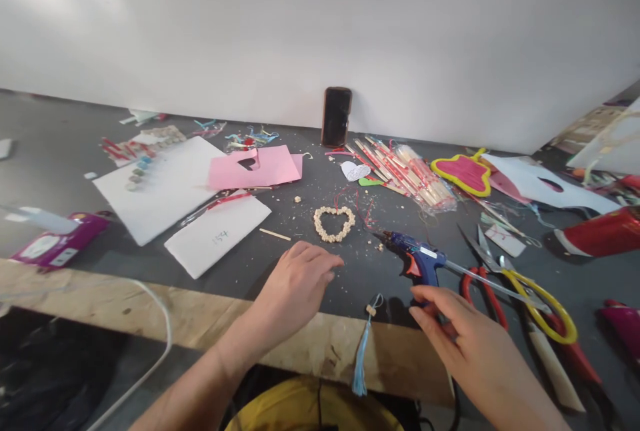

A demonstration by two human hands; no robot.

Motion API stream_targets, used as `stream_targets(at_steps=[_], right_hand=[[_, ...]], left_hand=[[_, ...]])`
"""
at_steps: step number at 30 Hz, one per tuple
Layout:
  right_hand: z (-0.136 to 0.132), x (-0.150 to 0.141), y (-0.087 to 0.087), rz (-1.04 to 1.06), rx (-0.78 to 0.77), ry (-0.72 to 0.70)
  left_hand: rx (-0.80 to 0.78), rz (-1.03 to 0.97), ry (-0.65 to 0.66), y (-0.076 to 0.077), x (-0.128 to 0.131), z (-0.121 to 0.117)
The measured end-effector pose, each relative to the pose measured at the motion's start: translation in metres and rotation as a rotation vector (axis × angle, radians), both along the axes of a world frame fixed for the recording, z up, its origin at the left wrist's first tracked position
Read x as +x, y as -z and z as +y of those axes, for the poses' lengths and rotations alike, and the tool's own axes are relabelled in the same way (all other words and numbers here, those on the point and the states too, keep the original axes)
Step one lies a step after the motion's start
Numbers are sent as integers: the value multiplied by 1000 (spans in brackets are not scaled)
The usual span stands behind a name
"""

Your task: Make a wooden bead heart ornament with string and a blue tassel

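My left hand (299, 283) is closed, palm down, just in front of a heart-shaped ring of small cream beads (320, 229). Its curled fingers hide whatever may be in them. At the right, my right hand (457, 328) has its thumb and fingers closed around the lower end of the handle of a blue glue gun (423, 254) with an orange trigger. The gun's nozzle points left, towards the bead heart, and a clear glue stick (470, 271) runs out of its back. Between my hands, a light-blue tassel (363, 358) with a bead hangs over the table's front edge.
Scissors with yellow handles (547, 311) and red-handled pliers (493, 298) lie right of my right hand. A phone (337, 118) leans against the wall. Wrapped chopsticks (400, 168), pink paper (270, 168), white sheets (165, 191) and a purple device (60, 244) surround the work area.
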State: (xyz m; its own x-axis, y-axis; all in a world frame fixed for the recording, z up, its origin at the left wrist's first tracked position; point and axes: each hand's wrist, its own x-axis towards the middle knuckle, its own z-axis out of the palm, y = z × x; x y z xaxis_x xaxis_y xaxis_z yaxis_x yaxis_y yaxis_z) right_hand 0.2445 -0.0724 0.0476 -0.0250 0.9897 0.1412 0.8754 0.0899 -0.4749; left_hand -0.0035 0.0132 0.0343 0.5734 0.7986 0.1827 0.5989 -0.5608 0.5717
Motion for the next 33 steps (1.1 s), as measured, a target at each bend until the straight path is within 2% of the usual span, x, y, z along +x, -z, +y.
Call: stream_targets(at_steps=[7,12,18,23,27,30,33], right_hand=[[-1,-7,3,50,-25,-74],[4,-8,2,88,-6,-88],[10,-14,-3,113,19,-113],[3,4,-2,78,21,-24],[0,36,4,-177,163,168],[4,48,10,-352,254,217],[8,39,16,-411,160,200]], left_hand=[[-62,129,174,-7,25,1],[-28,237,311,-7,52,1],[16,430,304,-10,78,0],[1,419,278,-8,67,5],[-10,377,164,-3,46,12],[5,379,89,0,33,17],[19,401,60,1,24,19]])
